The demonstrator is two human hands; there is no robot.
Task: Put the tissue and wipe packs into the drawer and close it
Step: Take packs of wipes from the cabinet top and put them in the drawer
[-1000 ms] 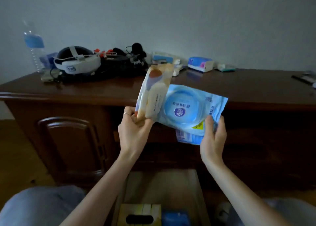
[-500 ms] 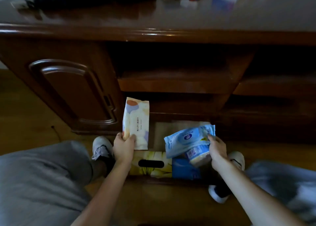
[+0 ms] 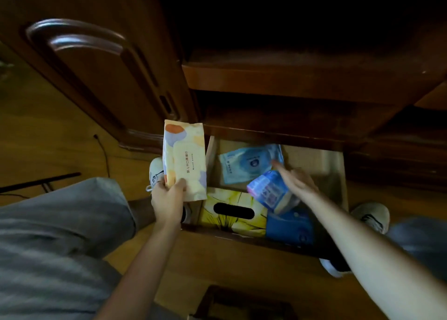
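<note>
The wooden drawer (image 3: 337, 174) stands pulled out below the cabinet. My left hand (image 3: 168, 201) grips a cream wipe pack with orange and purple blotches (image 3: 185, 160), upright just left of the drawer's side wall. A flat light-blue wipe pack (image 3: 246, 164) lies at the back of the drawer. My right hand (image 3: 298, 184) is blurred over the drawer, fingers stretched toward that pack. A small blue tissue pack (image 3: 268, 192) tilts against its palm, and I cannot tell whether the hand grips it. A yellow tissue box (image 3: 232, 198) and a dark blue pack (image 3: 290, 227) fill the drawer's front.
A closed cabinet door (image 3: 96, 77) is at the left and an open shelf (image 3: 266, 77) sits above the drawer. My knees in grey trousers (image 3: 60, 222) and white shoes (image 3: 370, 215) flank the drawer. A black cable (image 3: 101, 150) runs over the wooden floor.
The view has tipped down onto the drawer. The light-blue wipe pack has left my right hand and now lies in the drawer. My left hand still holds the cream pack beside it.
</note>
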